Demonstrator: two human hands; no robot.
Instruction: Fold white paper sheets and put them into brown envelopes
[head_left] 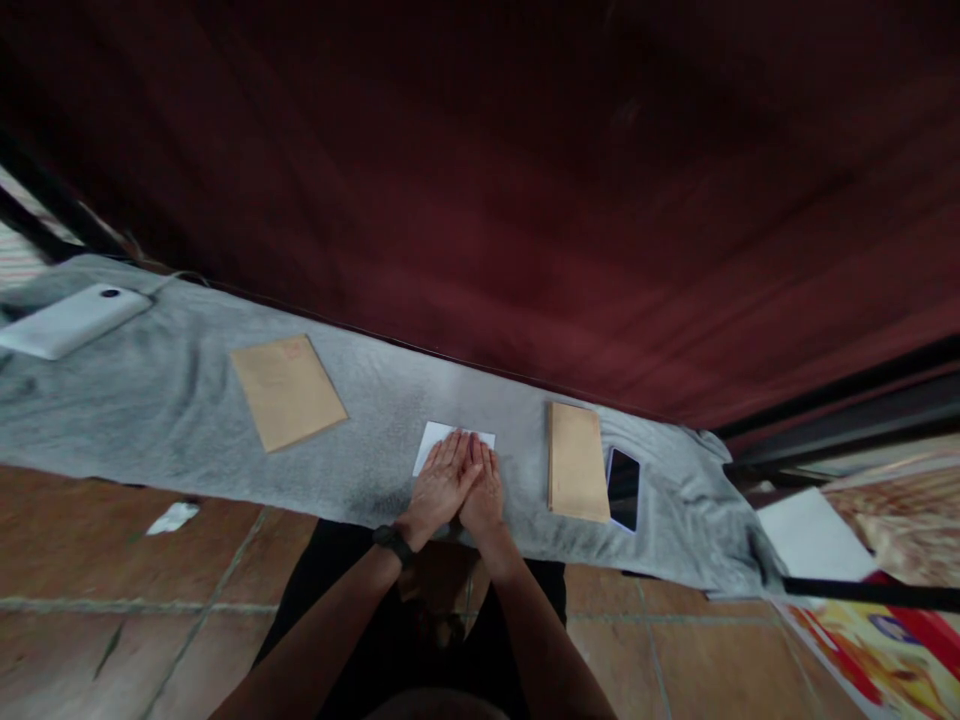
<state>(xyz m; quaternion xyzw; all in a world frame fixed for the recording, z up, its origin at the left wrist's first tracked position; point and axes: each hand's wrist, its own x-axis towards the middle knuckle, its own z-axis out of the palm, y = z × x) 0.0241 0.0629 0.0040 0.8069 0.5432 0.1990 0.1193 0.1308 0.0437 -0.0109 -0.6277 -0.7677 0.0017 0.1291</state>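
My left hand point(441, 484) and my right hand point(483, 492) lie flat, fingers stretched out and side by side, pressing on a white sheet of paper point(437, 439) on a grey cloth point(150, 400). The left hand overlaps the right slightly. The paper's far edge and left corner show past my fingertips; the rest is hidden under the hands. A dark watch point(394, 543) is on my left wrist.
A brown envelope point(287, 391) lies to the left, a stack of brown envelopes point(576, 461) to the right with a black phone point(623, 488) beside it. A white device point(71, 320) sits far left. Dark red curtain point(525, 200) behind; tiled floor point(112, 600) below.
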